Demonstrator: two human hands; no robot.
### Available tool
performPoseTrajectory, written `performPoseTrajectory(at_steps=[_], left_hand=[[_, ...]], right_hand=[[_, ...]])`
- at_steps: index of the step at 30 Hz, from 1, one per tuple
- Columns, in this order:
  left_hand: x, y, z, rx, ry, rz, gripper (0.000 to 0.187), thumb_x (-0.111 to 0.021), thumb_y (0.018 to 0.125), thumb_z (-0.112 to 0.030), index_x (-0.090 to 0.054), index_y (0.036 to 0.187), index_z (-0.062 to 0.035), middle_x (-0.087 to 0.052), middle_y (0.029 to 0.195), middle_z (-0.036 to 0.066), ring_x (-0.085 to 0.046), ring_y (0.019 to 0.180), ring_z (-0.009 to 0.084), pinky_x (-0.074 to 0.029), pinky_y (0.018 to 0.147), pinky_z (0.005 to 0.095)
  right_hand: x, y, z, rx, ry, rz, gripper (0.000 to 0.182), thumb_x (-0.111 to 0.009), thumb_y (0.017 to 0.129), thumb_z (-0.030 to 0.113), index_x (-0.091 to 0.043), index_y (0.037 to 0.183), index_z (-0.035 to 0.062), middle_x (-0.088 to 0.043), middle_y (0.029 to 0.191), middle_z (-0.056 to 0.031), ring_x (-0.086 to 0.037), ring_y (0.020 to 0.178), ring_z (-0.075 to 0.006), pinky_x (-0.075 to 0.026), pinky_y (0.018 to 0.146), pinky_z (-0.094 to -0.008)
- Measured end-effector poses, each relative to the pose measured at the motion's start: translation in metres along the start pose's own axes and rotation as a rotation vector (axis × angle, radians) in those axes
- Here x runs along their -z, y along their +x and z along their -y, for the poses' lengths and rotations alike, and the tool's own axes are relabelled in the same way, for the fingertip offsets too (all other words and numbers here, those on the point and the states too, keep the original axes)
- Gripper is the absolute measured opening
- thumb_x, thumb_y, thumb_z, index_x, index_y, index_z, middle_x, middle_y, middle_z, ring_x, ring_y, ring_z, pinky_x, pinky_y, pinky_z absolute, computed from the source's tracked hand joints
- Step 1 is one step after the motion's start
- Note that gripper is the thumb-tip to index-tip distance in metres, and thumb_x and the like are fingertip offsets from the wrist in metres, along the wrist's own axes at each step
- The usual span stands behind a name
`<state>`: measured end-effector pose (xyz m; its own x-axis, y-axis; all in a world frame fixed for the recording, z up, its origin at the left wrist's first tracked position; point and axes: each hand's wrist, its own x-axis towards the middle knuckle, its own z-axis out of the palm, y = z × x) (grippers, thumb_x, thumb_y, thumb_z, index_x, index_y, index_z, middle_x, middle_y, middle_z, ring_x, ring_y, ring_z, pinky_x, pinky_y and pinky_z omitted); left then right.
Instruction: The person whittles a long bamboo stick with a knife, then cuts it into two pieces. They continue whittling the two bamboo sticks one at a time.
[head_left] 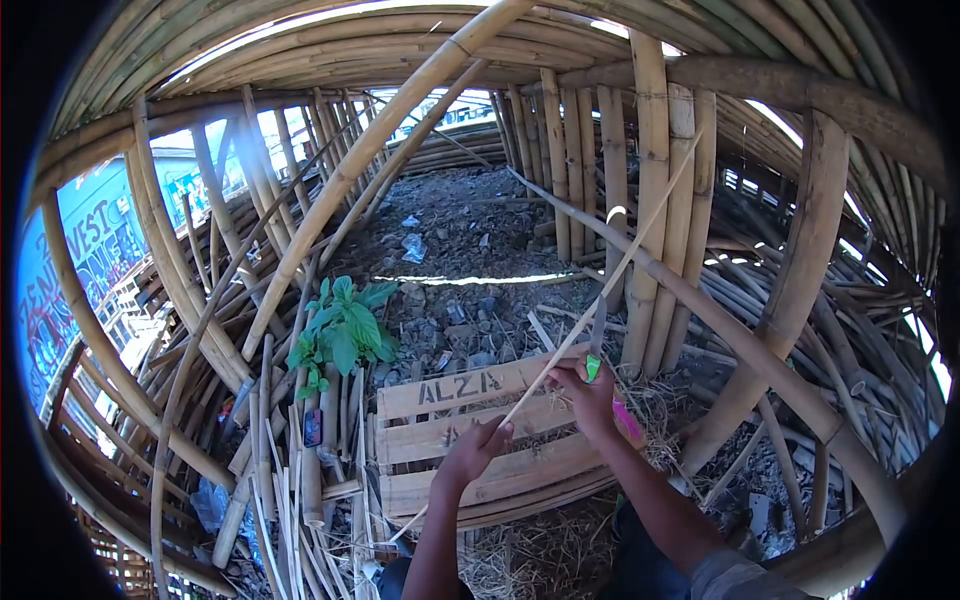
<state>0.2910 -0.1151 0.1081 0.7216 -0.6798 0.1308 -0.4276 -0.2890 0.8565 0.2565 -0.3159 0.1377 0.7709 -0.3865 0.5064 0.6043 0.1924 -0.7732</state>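
A long thin bamboo strip (pixel 640 240) slants from low in front of me up to the right. My left hand (pixel 474 452) is closed around its lower part, over the slatted wooden crate (pixel 430 492) stencilled "ALZA". Farther up the strip, my right hand (pixel 585 395) grips a knife (pixel 594 366) with a bright green handle. Its narrow blade points upward alongside the strip, and my right fingers are right at the strip. Something bright pink (pixel 628 420) shows beside my right wrist.
Split bamboo strips (pixel 292 500) lie at the left, near a dark phone-like object (pixel 313 428). A leafy green plant (pixel 343 328) grows behind the crate. A thick bamboo pole (pixel 740 340) crosses diagonally at the right. Shavings (pixel 550 560) cover the ground below.
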Motion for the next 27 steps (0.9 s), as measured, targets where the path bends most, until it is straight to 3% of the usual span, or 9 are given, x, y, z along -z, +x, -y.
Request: performPoseTrajectory(at_steps=[2,4,6,7,11,15,18,23,27], left_hand=[[0.002,0.002,-0.001,-0.01,0.209,-0.068,0.033,-0.043,0.093,-0.032,-0.052,0.099,-0.0012,-0.053,0.062,0.019,-0.057,0.064,0.0347,-0.04,0.06,0.0433],[-0.003,0.003,-0.01,-0.006,0.179,-0.096,0.031,-0.044,0.092,-0.032,-0.052,0.102,-0.0032,-0.054,0.064,0.021,-0.056,0.068,0.0389,-0.04,0.059,0.0458],[-0.011,0.004,-0.015,0.038,0.126,-0.245,0.03,-0.044,0.092,-0.032,-0.052,0.102,-0.0046,-0.054,0.063,0.02,-0.057,0.067,0.038,-0.039,0.058,0.0456],[-0.015,0.006,-0.01,-0.017,0.156,-0.299,0.03,-0.044,0.092,-0.031,-0.052,0.103,-0.0048,-0.054,0.063,0.02,-0.056,0.065,0.0381,-0.039,0.057,0.0448],[-0.015,0.004,-0.001,0.083,0.133,-0.216,0.029,-0.044,0.093,-0.031,-0.052,0.1,-0.0043,-0.054,0.062,0.018,-0.056,0.06,0.0346,-0.038,0.055,0.0417],[-0.018,-0.003,-0.01,0.078,-0.032,-0.226,0.028,-0.043,0.093,-0.03,-0.052,0.093,-0.0036,-0.047,0.057,0.013,-0.047,0.053,0.0239,-0.036,0.053,0.0359],[-0.02,-0.005,0.006,0.06,-0.129,-0.19,0.025,-0.042,0.094,-0.027,-0.052,0.09,-0.0034,-0.043,0.056,0.011,-0.042,0.053,0.0202,-0.035,0.053,0.0341],[-0.01,-0.02,0.003,0.072,-0.062,-0.222,0.025,-0.041,0.093,-0.02,-0.051,0.084,0.0014,-0.046,0.057,0.009,-0.044,0.053,0.0192,-0.036,0.053,0.0334],[-0.008,-0.034,0.008,0.157,-0.117,-0.162,0.028,-0.044,0.092,-0.023,-0.053,0.086,0.0027,-0.048,0.058,0.009,-0.045,0.054,0.0187,-0.037,0.054,0.033]], right_hand=[[0.0,-0.003,-0.009,0.034,-0.015,-0.044,0.035,-0.059,0.079,-0.008,-0.03,0.067,0.0092,-0.064,0.082,-0.0182,-0.063,0.067,-0.0192,-0.052,0.06,-0.0282],[-0.011,-0.009,-0.012,0.054,-0.036,-0.07,0.034,-0.059,0.08,-0.007,-0.032,0.067,0.0084,-0.064,0.078,-0.0164,-0.06,0.06,-0.0158,-0.049,0.054,-0.0266],[-0.017,-0.016,-0.02,0.03,-0.126,-0.073,0.035,-0.059,0.08,-0.006,-0.031,0.066,0.0086,-0.064,0.077,-0.0148,-0.059,0.059,-0.0137,-0.048,0.052,-0.0261],[-0.019,-0.018,-0.021,0.017,-0.129,-0.049,0.027,-0.061,0.081,-0.001,-0.038,0.068,0.0059,-0.064,0.075,-0.0126,-0.059,0.059,-0.0114,-0.047,0.052,-0.0248],[-0.014,-0.022,-0.016,0.014,-0.585,0.147,0.02,-0.057,0.088,0.019,-0.055,0.083,-0.0002,-0.057,0.062,-0.0052,-0.055,0.052,-0.0088,-0.041,0.047,-0.0246],[-0.007,-0.027,-0.023,-0.058,-0.491,0.187,0.022,-0.053,0.09,0.022,-0.055,0.083,0.0007,-0.052,0.057,-0.0034,-0.053,0.05,-0.0086,-0.039,0.046,-0.0254],[-0.002,-0.03,-0.028,-0.11,-0.47,0.242,0.024,-0.053,0.09,0.024,-0.055,0.084,0.0005,-0.054,0.056,-0.006,-0.056,0.05,-0.0137,-0.041,0.047,-0.0289],[-0.01,-0.037,-0.017,-0.157,-0.963,0.456,0.033,-0.055,0.087,0.032,-0.055,0.083,-0.0007,-0.058,0.059,-0.0159,-0.059,0.056,-0.0315,-0.045,0.052,-0.0386],[-0.017,-0.057,-0.044,-0.035,-1.105,0.592,0.04,-0.058,0.082,0.038,-0.058,0.078,-0.0009,-0.059,0.061,-0.0173,-0.06,0.059,-0.0341,-0.047,0.055,-0.0426]])
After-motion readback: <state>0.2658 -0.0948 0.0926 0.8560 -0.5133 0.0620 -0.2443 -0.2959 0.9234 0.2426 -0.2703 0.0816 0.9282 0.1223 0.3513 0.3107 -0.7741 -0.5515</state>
